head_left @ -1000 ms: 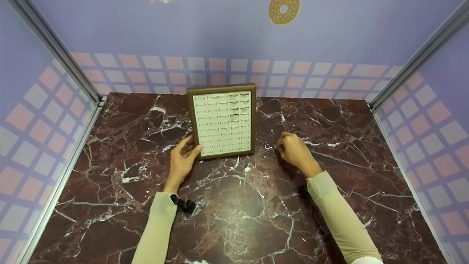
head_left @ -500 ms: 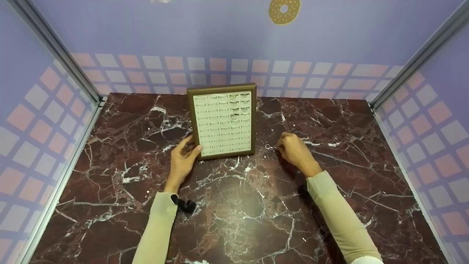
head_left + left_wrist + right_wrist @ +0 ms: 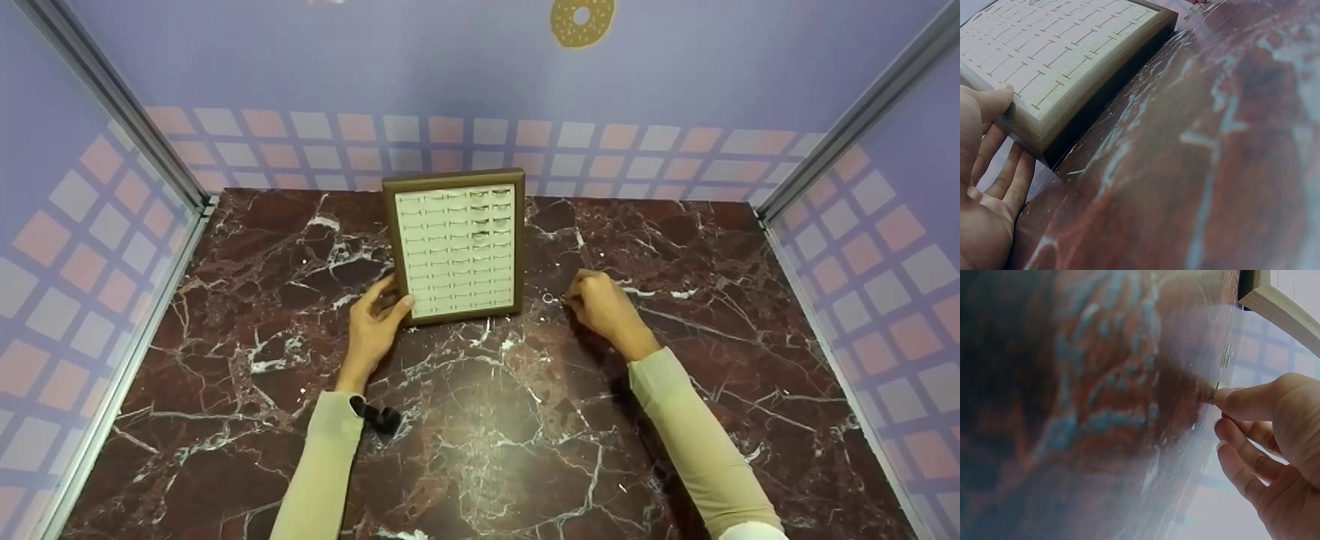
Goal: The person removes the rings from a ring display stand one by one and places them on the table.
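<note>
A ring display board (image 3: 457,262) with a brown wooden frame stands tilted up near the back wall. Rows of slits cross its white face, and several rings (image 3: 480,214) sit in the upper right ones. My left hand (image 3: 373,322) grips the board's lower left corner, thumb (image 3: 999,101) on the front and fingers behind. To the right of the board, my right hand (image 3: 602,306) is down at the table, thumb and index finger pinching a small shiny ring (image 3: 1217,387), mostly hidden by the fingertips. Another ring (image 3: 548,298) lies just left of these fingers.
The table (image 3: 480,420) has a dark red marbled top with white veins. Purple walls with pink and white squares (image 3: 446,131) enclose it at the back and sides. A black strap (image 3: 381,418) hangs at the left wrist.
</note>
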Motion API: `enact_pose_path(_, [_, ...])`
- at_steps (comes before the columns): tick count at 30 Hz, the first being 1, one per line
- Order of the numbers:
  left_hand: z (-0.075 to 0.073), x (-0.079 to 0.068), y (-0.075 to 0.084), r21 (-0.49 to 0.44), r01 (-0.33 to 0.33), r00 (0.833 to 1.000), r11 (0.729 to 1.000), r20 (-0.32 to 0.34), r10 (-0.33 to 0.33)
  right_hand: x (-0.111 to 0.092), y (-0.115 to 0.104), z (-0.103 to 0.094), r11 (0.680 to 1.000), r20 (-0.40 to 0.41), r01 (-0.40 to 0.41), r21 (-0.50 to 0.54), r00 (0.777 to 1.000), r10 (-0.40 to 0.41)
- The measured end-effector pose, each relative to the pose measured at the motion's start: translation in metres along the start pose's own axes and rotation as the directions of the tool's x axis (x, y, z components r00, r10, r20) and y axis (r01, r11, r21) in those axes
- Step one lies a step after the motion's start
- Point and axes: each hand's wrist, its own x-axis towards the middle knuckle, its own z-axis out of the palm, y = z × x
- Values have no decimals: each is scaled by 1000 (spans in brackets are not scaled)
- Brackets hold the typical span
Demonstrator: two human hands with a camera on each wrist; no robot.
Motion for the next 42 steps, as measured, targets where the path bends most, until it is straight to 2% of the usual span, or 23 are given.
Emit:
enact_pose_path(11, [-2,-1,1,4,5,1000,1000,12,-5,5,-7,-10,1000,-12,10,-12,1000,-10])
enact_pose_path(20, [-3,0,0,3,-10,1000,1000,0,10,19,-24,-19,999,-91,22,29,996,-19])
enact_pose_path(24, [-2,0,-1,11,-12,1000,1000,1,12,25,-33,-23,1000,-173,23,8,985,-21])
enact_pose_path(29, [-1,0,-1,-6,-15,1000,1000,10,15,35,-41,-31,998,-259,54,36,965,-43])
enact_pose_path(42, [-1,0,-1,12,1,1000,1000,0,-1,64,-62,-47,987,-337,115,114,939,-71])
